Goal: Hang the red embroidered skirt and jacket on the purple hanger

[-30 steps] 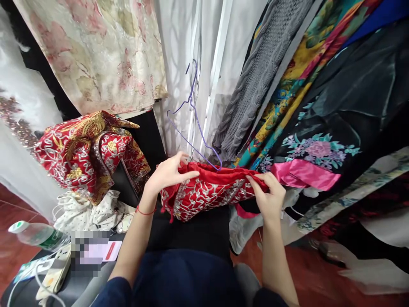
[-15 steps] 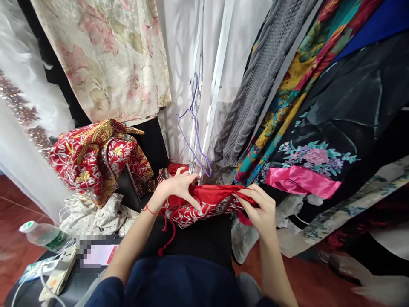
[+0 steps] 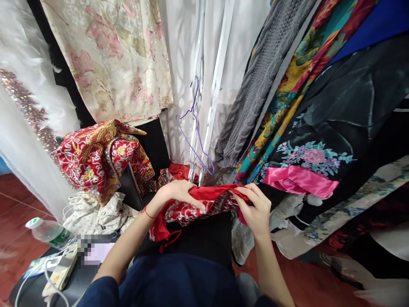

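Note:
A red embroidered garment (image 3: 188, 209) with silver trim lies folded across my lap, and its plain red lining shows along the top edge. A red cord hangs from its left end. My left hand (image 3: 180, 192) grips the garment's left part, thumb lying on the embroidered face and fingers tucked behind the cloth. At the opposite end, my right hand (image 3: 255, 209) pinches the upper edge between thumb and fingers. Parts of the garment are hidden beneath both hands.
A purple hanger (image 3: 195, 123) hangs on the white rack ahead. Another red-and-gold embroidered garment (image 3: 96, 157) is heaped at left. Below it are a plastic bottle (image 3: 49, 232) and a power strip (image 3: 62, 273). Clothes, including a grey knit (image 3: 255, 85), hang at right.
My left hand's fingers have gone from spread above the cloth to closed around it. The garment's left end has dropped lower. My right hand keeps its pinch, shifted slightly left.

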{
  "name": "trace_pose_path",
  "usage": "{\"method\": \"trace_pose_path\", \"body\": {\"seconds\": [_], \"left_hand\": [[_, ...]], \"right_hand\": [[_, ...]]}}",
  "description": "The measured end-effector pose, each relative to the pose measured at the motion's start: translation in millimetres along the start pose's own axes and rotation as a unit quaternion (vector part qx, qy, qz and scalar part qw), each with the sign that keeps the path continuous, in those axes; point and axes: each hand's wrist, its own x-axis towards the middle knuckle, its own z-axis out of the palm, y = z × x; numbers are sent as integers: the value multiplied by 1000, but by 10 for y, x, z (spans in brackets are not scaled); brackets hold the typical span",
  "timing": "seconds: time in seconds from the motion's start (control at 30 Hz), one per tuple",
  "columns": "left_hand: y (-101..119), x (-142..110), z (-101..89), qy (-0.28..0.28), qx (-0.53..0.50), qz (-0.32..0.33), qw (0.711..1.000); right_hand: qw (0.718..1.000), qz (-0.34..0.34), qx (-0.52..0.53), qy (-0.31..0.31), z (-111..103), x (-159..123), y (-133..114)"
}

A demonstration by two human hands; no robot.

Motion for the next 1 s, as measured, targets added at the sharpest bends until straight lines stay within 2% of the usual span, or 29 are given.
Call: {"method": "trace_pose_path", "body": {"seconds": [0.07,0.13,0.23,0.33,0.5,0.57,0.67,0.77,0.83,0.9,0.97,1.0], "left_hand": [[-40,40,-6,-11,91,-95,991],[-88,62,-37,9,141,-140,980],[-116,54,-95,8,160,-167,973],[-67,4,-131,23,195,-191,962],[-75,-203,-235,108,228,-163,954],[-189,-315,-346,143,185,-128,964],[-407,-462,-565,190,36,-17,981],[-531,-537,-779,233,-132,65,961],[-516,-542,-894,282,-217,61,933],[-437,-524,-989,325,-275,51,903],[-335,-503,-1076,351,-308,58,882],[-289,-496,-1121,362,-316,63,875]], "right_hand": [[1000,20,21,-2,16,-11,-15],[997,54,61,1,42,-17,-40],[982,129,136,-1,97,-29,-123],[962,184,200,-29,153,-70,-286],[943,175,263,-103,263,-143,-531],[945,158,238,-159,361,-156,-483],[956,120,110,-243,600,-177,-260],[968,66,33,-241,862,-174,-123],[971,40,80,-220,975,-130,-213],[963,32,165,-209,1017,-45,-436],[947,11,232,-222,1005,72,-699],[938,-21,250,-240,992,139,-808]]}}
